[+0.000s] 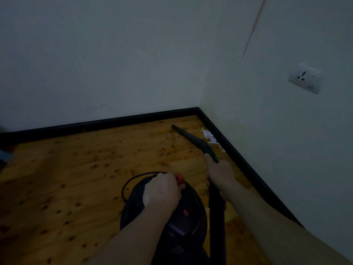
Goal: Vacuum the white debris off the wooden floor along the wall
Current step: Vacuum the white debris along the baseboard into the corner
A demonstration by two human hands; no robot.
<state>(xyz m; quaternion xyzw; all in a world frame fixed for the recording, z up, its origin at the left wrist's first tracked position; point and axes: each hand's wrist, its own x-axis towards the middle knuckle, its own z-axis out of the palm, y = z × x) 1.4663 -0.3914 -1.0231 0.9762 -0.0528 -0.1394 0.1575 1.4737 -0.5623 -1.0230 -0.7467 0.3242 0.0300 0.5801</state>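
Gripping nozzle (193, 139), right hand (220, 174); left hand (162, 190) holding vacuum (172, 217); debris (210, 136) beside baseboard (238, 159)

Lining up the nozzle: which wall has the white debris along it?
The right-hand wall, the one with the socket. The white debris lies against its baseboard; the far wall's baseboard shows none.

Right hand (219, 175) grips black nozzle (193, 139), tip aimed at room corner, left of the white debris (210, 137) lying along black baseboard (238, 155). Left hand (162, 190) curled on top of black canister vacuum (183, 222), by red knob (180, 178). Hose (216, 217) trails back. Wall socket (305, 78) on right wall.
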